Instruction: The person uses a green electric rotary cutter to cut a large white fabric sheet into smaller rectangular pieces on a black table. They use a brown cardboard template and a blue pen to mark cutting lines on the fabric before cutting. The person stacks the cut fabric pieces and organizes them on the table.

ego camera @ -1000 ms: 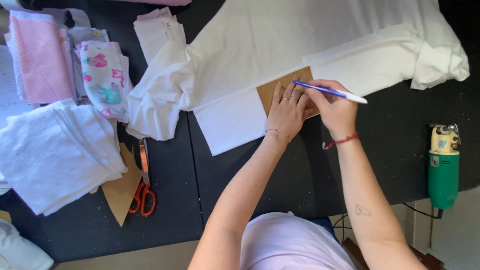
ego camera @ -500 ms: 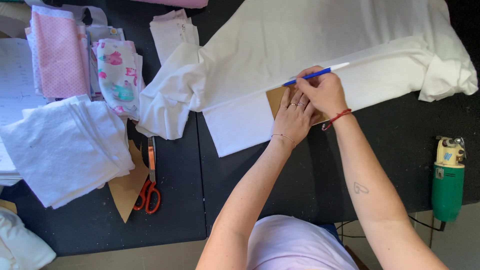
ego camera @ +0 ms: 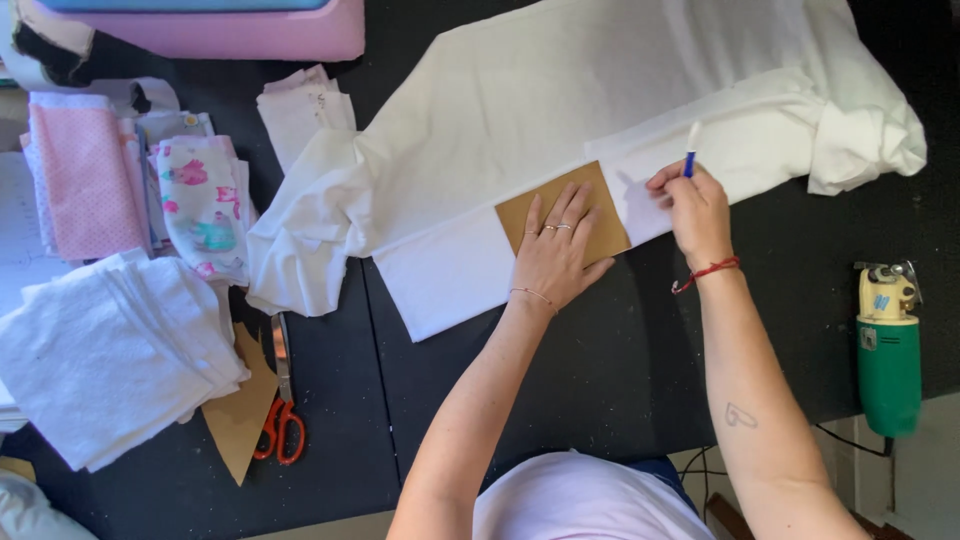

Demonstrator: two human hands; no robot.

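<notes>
A black bench [ego camera: 620, 380] carries a spread of sewing goods. At its left lies a stack of folded white cloth [ego camera: 105, 355], partly covering a brown paper cutout [ego camera: 240, 415], and orange-handled scissors [ego camera: 280, 400] lie just beside that, blades pointing away from the person. Farther back on the left sit a folded pink dotted fabric [ego camera: 85, 175] and a folded printed fabric [ego camera: 205, 205] with small coloured figures; a pink foam block [ego camera: 250, 35] lies along the far edge. At the right edge rests a green and yellow power tool [ego camera: 888, 350] (its cord trails off the near edge), well apart from the work.

Across the middle lies a large white fabric [ego camera: 560, 110], bunched at its left and right ends, with a flat folded strip along its near edge. Nothing stands between the hands and this strip.

The left hand [ego camera: 555, 255] is spread open, palm down, fingers fanned, pressing a brown cardboard template [ego camera: 520, 215] flat onto the white fabric's near strip. The right hand [ego camera: 695, 210] is closed around a blue pen [ego camera: 690, 150], held nearly upright, its tip hidden behind the fingers just beside the template's right edge.
</notes>
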